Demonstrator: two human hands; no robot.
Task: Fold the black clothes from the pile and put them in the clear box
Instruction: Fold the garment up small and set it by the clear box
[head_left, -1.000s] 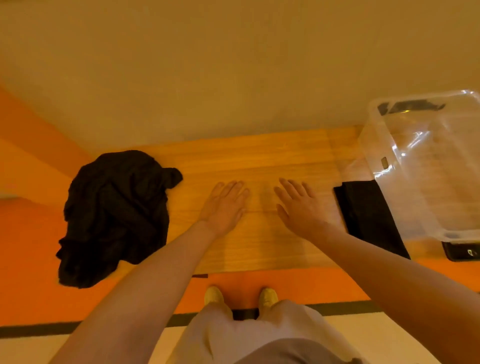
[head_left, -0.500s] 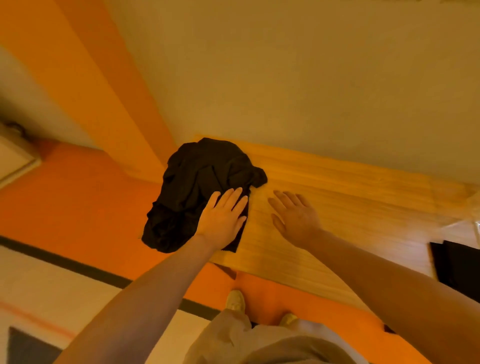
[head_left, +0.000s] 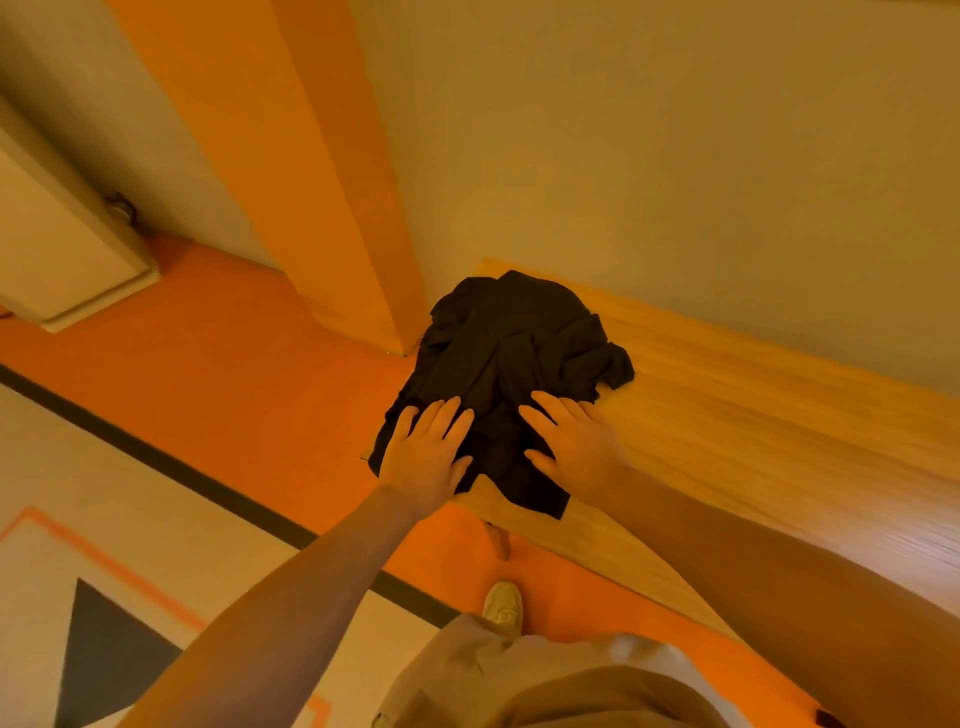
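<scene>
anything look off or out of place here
Only the black pile: it sits crumpled at the very end of the wooden table, with its near-left part hanging over the table's edge. Both hands, left and right, lie flat on it with fingers straight. Nothing looks spilled or damaged.

A light wooden bench (head_left: 753, 415) with a fine lengthwise grain is set against a plain beige wall (head_left: 649, 156). An orange floor strip (head_left: 234, 364) is bordered by a dark line (head_left: 171, 467), with pale flooring (head_left: 156, 545) beside it. A white wall-mounted cabinet (head_left: 52, 249) is seen at the upper left. A dark grey triangular floor marking (head_left: 104, 654) is framed by a thin orange outline (head_left: 104, 556).
</scene>
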